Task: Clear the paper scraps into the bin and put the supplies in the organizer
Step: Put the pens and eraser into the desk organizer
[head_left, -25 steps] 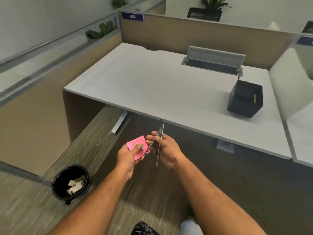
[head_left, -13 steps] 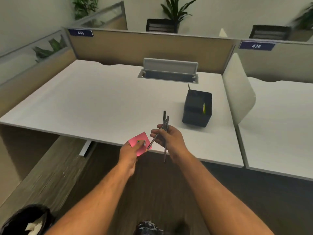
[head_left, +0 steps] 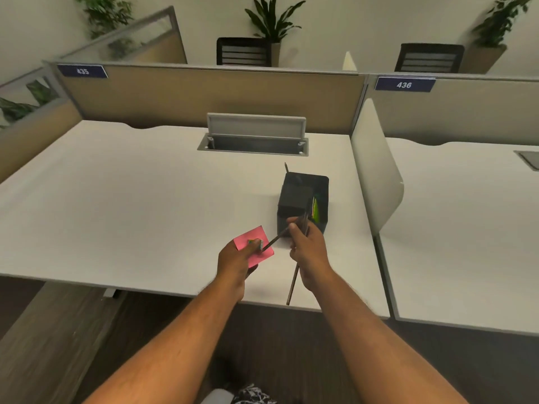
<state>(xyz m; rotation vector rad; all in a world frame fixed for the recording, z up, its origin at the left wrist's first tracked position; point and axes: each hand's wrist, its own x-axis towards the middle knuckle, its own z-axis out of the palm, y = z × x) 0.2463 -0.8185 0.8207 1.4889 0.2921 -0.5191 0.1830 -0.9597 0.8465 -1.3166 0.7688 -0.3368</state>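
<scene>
My left hand (head_left: 236, 261) pinches a pink sticky-note pad (head_left: 253, 246) with a small coloured item under the thumb. My right hand (head_left: 306, 243) grips a few dark pencils (head_left: 292, 286) that cross between the fingers. Both hands hover over the front part of the white desk (head_left: 122, 199). Just beyond my right hand stands the black organizer (head_left: 300, 196), with a pencil sticking up at its back and bright yellow and green items inside. The bin is out of view.
A grey cable hatch (head_left: 253, 137) stands open at the desk's back. A white divider panel (head_left: 376, 176) separates this desk from the neighbouring desk (head_left: 466, 228) on the right. Beige partitions run along the back and left.
The view swung right and up, away from the floor bin. Both hands moved forward over the desk, closer to the organizer, still holding the pink pad and the pencils.
</scene>
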